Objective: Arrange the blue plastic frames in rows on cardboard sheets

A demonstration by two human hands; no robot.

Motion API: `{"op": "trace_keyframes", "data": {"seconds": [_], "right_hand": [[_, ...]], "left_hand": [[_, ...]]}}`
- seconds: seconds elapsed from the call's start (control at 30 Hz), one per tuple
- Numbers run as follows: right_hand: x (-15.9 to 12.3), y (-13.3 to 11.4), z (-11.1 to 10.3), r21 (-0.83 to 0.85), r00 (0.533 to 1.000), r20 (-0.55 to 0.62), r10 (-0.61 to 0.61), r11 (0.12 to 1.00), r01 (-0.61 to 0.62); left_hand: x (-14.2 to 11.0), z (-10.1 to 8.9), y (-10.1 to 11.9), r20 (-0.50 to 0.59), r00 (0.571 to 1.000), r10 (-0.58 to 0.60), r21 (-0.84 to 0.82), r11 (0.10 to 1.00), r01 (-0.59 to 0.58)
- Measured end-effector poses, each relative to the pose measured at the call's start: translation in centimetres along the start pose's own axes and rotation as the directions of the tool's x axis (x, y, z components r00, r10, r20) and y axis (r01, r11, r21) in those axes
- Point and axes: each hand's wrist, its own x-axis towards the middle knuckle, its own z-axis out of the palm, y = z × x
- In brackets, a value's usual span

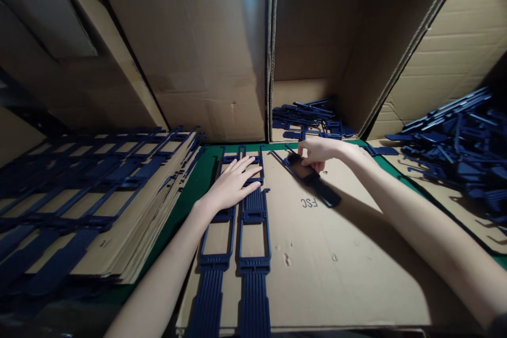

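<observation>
My left hand (234,182) lies with its fingers spread over dark blue plastic frames (254,243) set in two columns on a cardboard sheet (348,274). Each frame has a rectangular opening and a wide ribbed tab. To the right, my right hand (315,153) is closed on one more blue plastic frame (325,193), which slants over the same sheet, its tab towards me. The fingertips hide part of its upper edge. Printed letters show on the cardboard just below it.
Stacked cardboard sheets bearing rows of blue frames (99,169) stand at left. Loose frames (309,116) lie in an open cardboard box (317,37) at the back, and a bigger heap (467,142) sits at right. A green surface (186,206) shows between the cardboard pieces.
</observation>
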Motion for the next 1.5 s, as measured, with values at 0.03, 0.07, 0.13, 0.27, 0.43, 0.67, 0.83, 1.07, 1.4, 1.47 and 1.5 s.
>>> {"op": "trace_keyframes", "data": {"seconds": [0.03, 0.07, 0.13, 0.27, 0.43, 0.67, 0.83, 1.07, 1.4, 1.47, 1.5], "right_hand": [[-0.1, -0.2, 0.1, 0.037, 1.000, 0.030, -0.003, 0.999, 0.002], [-0.2, -0.5, 0.3, 0.063, 0.998, 0.054, -0.012, 0.998, 0.009], [-0.5, -1.1, 0.7, 0.107, 0.997, 0.076, -0.029, 0.994, 0.021], [-0.7, -1.9, 1.4, 0.176, 0.999, 0.049, -0.016, 0.984, 0.007], [-0.6, -2.1, 1.8, 0.199, 0.999, -0.003, -0.047, 0.979, 0.046], [-1.0, -2.8, 2.4, 0.272, 0.993, -0.029, -0.114, 0.955, 0.117], [-1.2, -3.1, 2.5, 0.294, 0.989, -0.003, -0.149, 0.945, 0.143], [-0.1, 0.1, -1.2, 0.055, 0.927, -0.368, -0.075, 0.993, 0.102], [3.6, 11.3, -2.0, -0.362, 0.782, -0.622, -0.033, 0.898, -0.251], [4.3, 12.1, -1.8, -0.409, 0.806, -0.584, -0.096, 0.892, -0.191], [4.6, 12.3, -1.8, -0.419, 0.808, -0.578, -0.113, 0.891, -0.175]], "left_hand": [[0.0, 0.0, 0.0, 0.001, 1.000, -0.002, -0.001, 1.000, 0.002], [0.0, 0.0, 0.0, 0.002, 1.000, -0.003, -0.001, 1.000, 0.003], [0.0, 0.0, 0.0, 0.003, 1.000, -0.001, 0.001, 1.000, 0.001], [0.1, -0.1, 0.1, 0.005, 1.000, 0.000, 0.007, 1.000, 0.000], [0.1, -0.1, 0.1, 0.008, 1.000, -0.008, 0.021, 1.000, 0.008], [0.1, 0.0, 0.0, -0.003, 1.000, 0.004, 0.029, 1.000, -0.004], [0.0, -0.1, 0.1, 0.007, 1.000, -0.006, 0.029, 1.000, 0.006], [0.0, -0.2, 0.1, 0.009, 1.000, -0.007, 0.019, 1.000, 0.007], [0.0, -0.1, 0.2, 0.009, 1.000, -0.009, 0.024, 1.000, 0.009], [0.0, -0.1, 0.2, 0.007, 1.000, -0.012, 0.021, 1.000, 0.012], [0.0, -0.1, 0.2, 0.008, 1.000, -0.011, 0.019, 1.000, 0.011]]}}
